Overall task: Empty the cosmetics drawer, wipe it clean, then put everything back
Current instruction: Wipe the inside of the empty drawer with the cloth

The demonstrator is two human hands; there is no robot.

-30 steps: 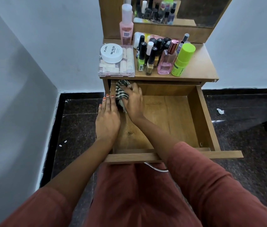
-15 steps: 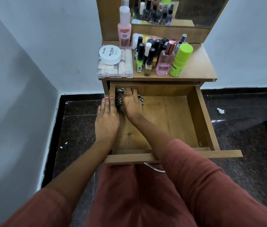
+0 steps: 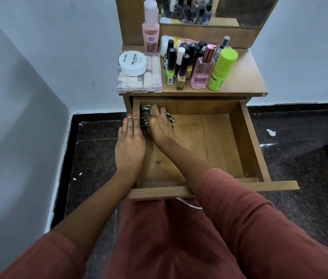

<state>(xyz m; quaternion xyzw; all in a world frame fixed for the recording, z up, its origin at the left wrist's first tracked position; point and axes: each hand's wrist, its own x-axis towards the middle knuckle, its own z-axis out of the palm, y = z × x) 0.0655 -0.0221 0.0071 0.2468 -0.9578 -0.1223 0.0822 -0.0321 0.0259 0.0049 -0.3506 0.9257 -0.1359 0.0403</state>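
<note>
Head view:

- Drawer [image 3: 237, 141]: pulled fully out of the wooden vanity unit [image 3: 245, 77]. Its wooden floor is bare except for 1 cloth and 1 hand.
- Right hand [image 3: 159, 127]: inside the drawer at the far left corner, palm down, fingers spread flat and pressing on the cloth. A thin ring shows on 1 finger.
- Checked cloth [image 3: 144, 119]: bunched under the right hand, against the drawer's left wall and just short of its back wall. Parts of it show on both sides of the hand.
- Left hand [image 3: 130, 146]: laid flat along the top edge of the drawer's left wall, fingers straight and together, holding nothing. Its nails are painted orange.
- Vanity top, left edge: a clear compartment box [image 3: 139, 81] with a white round jar [image 3: 133, 63] marked "NAIL POLISH" on its lid.
- Vanity top, back left: a tall pink bottle [image 3: 150, 31] with a white cap, upright against the mirror frame.
- Vanity top, centre: a cluster of nail polish bottles [image 3: 179, 65], upright and touching one another.
- Vanity top, right of the cluster: a pink perfume bottle [image 3: 202, 71], then a lime-green bottle [image 3: 220, 71] just beside it.
- Mirror [image 3: 245, 11]: above the top's back edge, reflecting the bottles.
- Floor [image 3: 299, 150]: dark speckled stone, with a small white scrap [image 3: 271, 132] right of the drawer.
</note>
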